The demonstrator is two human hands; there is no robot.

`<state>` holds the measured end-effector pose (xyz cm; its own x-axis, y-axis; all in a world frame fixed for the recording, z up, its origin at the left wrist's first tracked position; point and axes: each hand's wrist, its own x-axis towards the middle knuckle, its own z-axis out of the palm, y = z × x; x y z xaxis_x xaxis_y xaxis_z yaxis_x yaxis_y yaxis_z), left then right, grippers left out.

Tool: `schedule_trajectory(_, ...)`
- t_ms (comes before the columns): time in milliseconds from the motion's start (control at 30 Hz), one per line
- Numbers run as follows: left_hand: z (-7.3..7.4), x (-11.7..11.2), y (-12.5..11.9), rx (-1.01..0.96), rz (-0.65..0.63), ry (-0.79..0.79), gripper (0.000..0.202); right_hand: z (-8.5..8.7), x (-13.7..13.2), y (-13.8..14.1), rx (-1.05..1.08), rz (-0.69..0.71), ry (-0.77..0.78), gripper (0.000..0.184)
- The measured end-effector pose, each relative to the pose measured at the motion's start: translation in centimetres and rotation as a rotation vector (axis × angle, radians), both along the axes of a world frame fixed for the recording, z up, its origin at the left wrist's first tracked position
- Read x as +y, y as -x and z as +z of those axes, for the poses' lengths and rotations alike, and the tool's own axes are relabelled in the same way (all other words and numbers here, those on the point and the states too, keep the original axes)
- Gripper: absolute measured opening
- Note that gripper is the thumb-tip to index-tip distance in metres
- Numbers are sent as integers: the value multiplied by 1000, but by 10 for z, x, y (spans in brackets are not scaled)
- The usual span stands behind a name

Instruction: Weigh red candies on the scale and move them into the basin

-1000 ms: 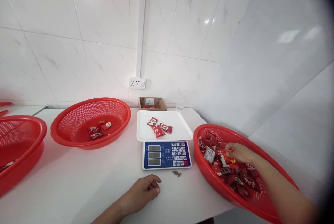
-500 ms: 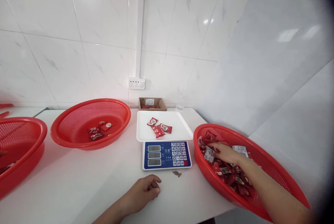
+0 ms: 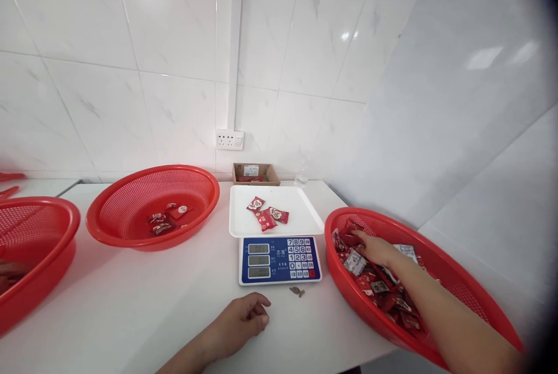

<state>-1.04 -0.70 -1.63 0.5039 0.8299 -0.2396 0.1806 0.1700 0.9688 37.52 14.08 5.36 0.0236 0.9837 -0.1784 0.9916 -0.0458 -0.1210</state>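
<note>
My left hand [image 3: 244, 323] rests on the white table in front of the digital scale [image 3: 279, 260], fingers loosely bent, thumb apart, with nothing in it. Inside the right-hand red basket [image 3: 473, 304], my right hand [image 3: 375, 249] has its fingers closed on a red snack packet [image 3: 350, 233]; the fingertips are partly hidden. A silver-white packet [image 3: 355, 262] lies just below that hand, among many red packets [image 3: 403, 304]. Three red packets [image 3: 267, 219] lie on the scale's white tray [image 3: 300, 220].
Another red basket [image 3: 102, 202] with several packets stands left of the scale. At the far left edge, a blurred hand [image 3: 12, 269] of another person shows in a third basket [image 3: 65, 234]. A small cardboard box [image 3: 270, 175] sits behind the tray. Brown scraps [image 3: 297, 291] lie before the scale.
My right hand has shifted slightly up and away from the silver-white packet to a red one. More of the other person's hand shows at left. My left hand stays put.
</note>
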Motion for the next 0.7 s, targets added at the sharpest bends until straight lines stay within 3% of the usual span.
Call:
schedule_trajectory(133,1,1,-1,-3,4,5,35,0,0,-1,-9,-19,-53,26)
schedule_trajectory(267,4,1,-1,23,6,1,35,11,-2,-3,-26,-86,-141,42)
schedule_trajectory(433,3,-1,-1,5,6,-20,35,41,-17,4,33,-146,-269,49)
schedule_trajectory(533,5,-3,-3,-31,21,-12,38,60,-44,24,191,-140,-346,49)
schedule_trajectory(567,7,-3,-4,-53,28,-7,40,63,-56,35,348,-143,-381,48)
schedule_trajectory(633,10,-5,-5,-119,40,3,43,62,-83,62,572,-122,-422,47)
schedule_trajectory(700,14,-7,-6,-201,36,10,48,49,-108,94,639,-49,-450,44)
